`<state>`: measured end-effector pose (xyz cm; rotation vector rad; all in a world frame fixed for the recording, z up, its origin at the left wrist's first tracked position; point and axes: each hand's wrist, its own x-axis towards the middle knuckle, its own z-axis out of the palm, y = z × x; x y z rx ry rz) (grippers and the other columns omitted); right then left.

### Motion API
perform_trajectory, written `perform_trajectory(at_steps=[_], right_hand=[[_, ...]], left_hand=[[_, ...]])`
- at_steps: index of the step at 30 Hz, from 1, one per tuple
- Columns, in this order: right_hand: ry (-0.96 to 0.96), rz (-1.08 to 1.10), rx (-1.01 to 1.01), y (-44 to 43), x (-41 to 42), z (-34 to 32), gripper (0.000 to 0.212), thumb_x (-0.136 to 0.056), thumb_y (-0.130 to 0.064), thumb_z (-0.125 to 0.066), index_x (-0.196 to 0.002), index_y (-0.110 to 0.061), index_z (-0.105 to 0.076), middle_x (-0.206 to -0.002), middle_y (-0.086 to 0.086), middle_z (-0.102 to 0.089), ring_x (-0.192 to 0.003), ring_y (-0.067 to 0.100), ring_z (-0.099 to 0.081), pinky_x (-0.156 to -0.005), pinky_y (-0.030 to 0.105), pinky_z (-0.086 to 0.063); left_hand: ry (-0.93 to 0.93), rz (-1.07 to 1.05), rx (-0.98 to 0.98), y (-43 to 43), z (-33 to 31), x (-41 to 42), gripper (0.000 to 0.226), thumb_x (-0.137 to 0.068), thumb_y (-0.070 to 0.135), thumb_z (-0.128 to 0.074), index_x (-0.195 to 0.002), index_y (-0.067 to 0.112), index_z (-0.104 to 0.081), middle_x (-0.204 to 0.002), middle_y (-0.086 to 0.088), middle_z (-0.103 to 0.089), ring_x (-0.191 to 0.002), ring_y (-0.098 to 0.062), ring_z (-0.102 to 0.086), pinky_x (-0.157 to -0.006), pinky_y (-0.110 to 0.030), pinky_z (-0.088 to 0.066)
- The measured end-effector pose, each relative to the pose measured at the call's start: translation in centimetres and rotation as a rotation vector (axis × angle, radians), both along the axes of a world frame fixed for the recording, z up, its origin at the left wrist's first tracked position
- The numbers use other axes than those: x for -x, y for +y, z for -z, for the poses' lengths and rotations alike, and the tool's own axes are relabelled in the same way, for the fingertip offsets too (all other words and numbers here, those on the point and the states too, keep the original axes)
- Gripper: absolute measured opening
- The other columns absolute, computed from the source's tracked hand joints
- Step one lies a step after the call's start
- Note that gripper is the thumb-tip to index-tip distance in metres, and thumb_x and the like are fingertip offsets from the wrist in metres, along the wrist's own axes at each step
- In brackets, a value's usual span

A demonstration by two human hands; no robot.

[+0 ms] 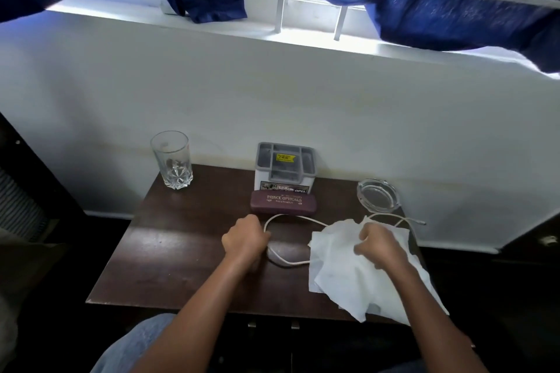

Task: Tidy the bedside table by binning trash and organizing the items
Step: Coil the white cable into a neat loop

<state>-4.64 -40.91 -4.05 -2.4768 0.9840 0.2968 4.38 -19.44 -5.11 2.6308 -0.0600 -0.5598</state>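
From the head camera, the left hand [245,241] is curled into a fist over a loop of the white cable [306,219] near the middle of the dark table [181,251]; it seems to grip the cable, though the fingers are hidden beneath. The right hand [378,247] pinches crumpled white tissues [342,275] with bent fingers at the table's right side. Toward the wall stand a glass [171,160], a grey organizer [285,166] with a maroon glasses case [283,204] just in front, and a clear ashtray [377,195].
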Motion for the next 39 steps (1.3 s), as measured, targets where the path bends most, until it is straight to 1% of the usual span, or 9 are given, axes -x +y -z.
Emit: perform_trajectory(at_steps=[6, 17, 22, 24, 26, 30, 32, 36, 39], right_hand=[[0.101, -0.087, 0.071, 1.0, 1.1, 2.5, 0.026, -0.081, -0.019, -0.057, -0.105, -0.015, -0.048, -0.116, 0.008, -0.049, -0.107, 0.029, -0.051, -0.083, 0.036, -0.045], [0.060, -0.051, 0.017, 1.0, 1.8, 2.5, 0.021, -0.083, -0.016, -0.056, -0.101, -0.015, -0.046, -0.118, 0.008, -0.044, -0.109, 0.029, -0.048, -0.079, 0.033, -0.042], [-0.099, 0.029, 0.087, 1.5, 1.7, 1.5, 0.004, -0.085, -0.012, -0.053, -0.087, -0.010, -0.056, -0.098, 0.008, -0.058, -0.088, 0.025, -0.055, -0.069, 0.030, -0.043], [-0.357, 0.251, -0.112, 1.7, 1.3, 0.8, 0.016, -0.088, -0.010, -0.047, -0.084, 0.000, -0.060, -0.081, 0.012, -0.060, -0.073, 0.027, -0.056, -0.065, 0.037, -0.049], [-0.676, 0.607, -0.716, 1.8, 0.6, -0.4, 0.023, -0.092, -0.011, -0.042, -0.098, 0.005, -0.057, -0.083, 0.021, -0.060, -0.070, 0.031, -0.059, -0.066, 0.042, -0.051], [-0.995, 0.985, -1.556, 0.6, -0.1, -1.8, 0.036, -0.098, -0.026, -0.028, -0.126, -0.004, -0.037, -0.120, 0.034, -0.051, -0.114, 0.043, -0.053, -0.095, 0.047, -0.043], [-1.039, 0.999, -1.629, -0.4, 0.1, -2.1, 0.038, -0.099, -0.027, -0.028, -0.116, 0.003, -0.044, -0.102, 0.030, -0.059, -0.114, 0.036, -0.057, -0.093, 0.042, -0.046], [-1.044, 0.955, -1.540, -1.3, 0.7, -2.9, 0.021, -0.096, -0.016, -0.038, -0.091, -0.001, -0.051, -0.062, 0.012, -0.069, -0.050, 0.020, -0.068, -0.045, 0.025, -0.055], [-1.093, 0.942, -1.427, -0.6, 1.2, -4.3, 0.012, -0.093, -0.005, -0.041, -0.084, -0.007, -0.049, -0.048, 0.006, -0.066, -0.040, 0.014, -0.063, -0.040, 0.020, -0.051]], left_hand=[[-0.048, -0.058, 0.320, -0.1, -1.9, 1.0, 0.021, -0.087, 0.031, -0.057, -0.070, 0.019, -0.059, -0.061, 0.007, -0.068, -0.075, -0.015, -0.067, -0.080, -0.033, -0.053], [-0.543, -0.012, 0.818, -1.2, -6.1, 2.4, 0.010, -0.088, 0.020, -0.063, -0.080, 0.023, -0.057, -0.072, 0.007, -0.070, -0.064, -0.010, -0.068, -0.065, -0.039, -0.059], [-0.522, -0.042, 1.009, -1.1, -7.6, 3.6, 0.004, -0.089, 0.016, -0.060, -0.085, 0.015, -0.058, -0.076, 0.001, -0.071, -0.064, -0.011, -0.070, -0.063, -0.033, -0.059], [-0.435, -0.087, 1.109, -1.1, -8.1, 4.1, 0.006, -0.090, 0.014, -0.059, -0.084, 0.013, -0.058, -0.075, -0.003, -0.072, -0.062, -0.015, -0.071, -0.061, -0.031, -0.058], [-0.296, -0.150, 1.241, -1.1, -8.8, 4.7, 0.006, -0.090, 0.012, -0.058, -0.084, 0.009, -0.059, -0.072, -0.005, -0.073, -0.059, -0.017, -0.071, -0.055, -0.027, -0.057], [0.046, -0.267, 1.395, -0.5, -9.8, 6.4, 0.008, -0.090, 0.013, -0.058, -0.085, 0.007, -0.059, -0.071, -0.005, -0.074, -0.059, -0.016, -0.070, -0.054, -0.023, -0.057], [0.109, -0.287, 1.382, 0.0, -9.7, 7.3, 0.008, -0.089, 0.014, -0.058, -0.084, 0.009, -0.058, -0.071, -0.005, -0.074, -0.055, -0.014, -0.069, -0.052, -0.022, -0.056], [0.198, -0.339, 1.268, 1.3, -8.4, 9.5, 0.009, -0.088, 0.015, -0.060, -0.084, 0.007, -0.059, -0.081, -0.008, -0.075, -0.052, -0.014, -0.066, -0.054, -0.027, -0.058], [0.240, -0.297, 1.076, 2.0, -6.7, 10.5, 0.010, -0.085, 0.015, -0.065, -0.082, 0.008, -0.059, -0.087, -0.009, -0.073, -0.054, -0.016, -0.066, -0.046, -0.024, -0.052]])
